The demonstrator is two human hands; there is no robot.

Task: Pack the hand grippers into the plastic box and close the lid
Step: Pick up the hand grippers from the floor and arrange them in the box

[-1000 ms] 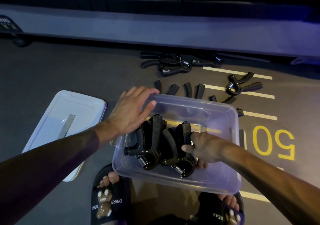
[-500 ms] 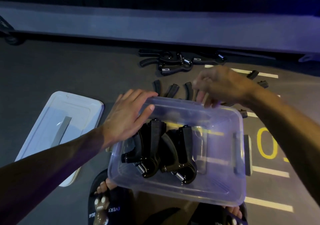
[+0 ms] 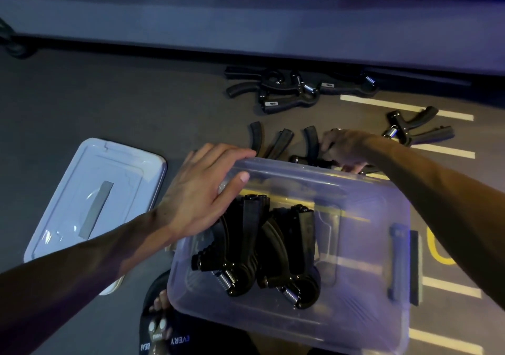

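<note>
A clear plastic box [image 3: 355, 308] sits tilted on the floor in front of me, with two black hand grippers [image 3: 262, 253] lying side by side inside it. My left hand [image 3: 202, 190] rests over the box's far left corner, fingers draped on the rim. Beyond the far rim, my right hand [image 3: 341, 147] curls round a black hand gripper [image 3: 303, 159] on the floor. More hand grippers lie further off: a row of handles [image 3: 276, 141], a pile [image 3: 297, 89] near the wall, and one [image 3: 418, 130] at the right. The box's lid [image 3: 93, 198] lies flat to the left.
The dark floor carries white stripes [image 3: 448, 286] and a yellow number [image 3: 440, 250] at the right. A low ledge [image 3: 246, 29] runs along the back. My sandalled foot [image 3: 161, 327] shows under the box's near edge.
My right hand left the box, swung up over its far rim and came down on a hand gripper on the floor behind it. My left hand stayed on the box's corner.
</note>
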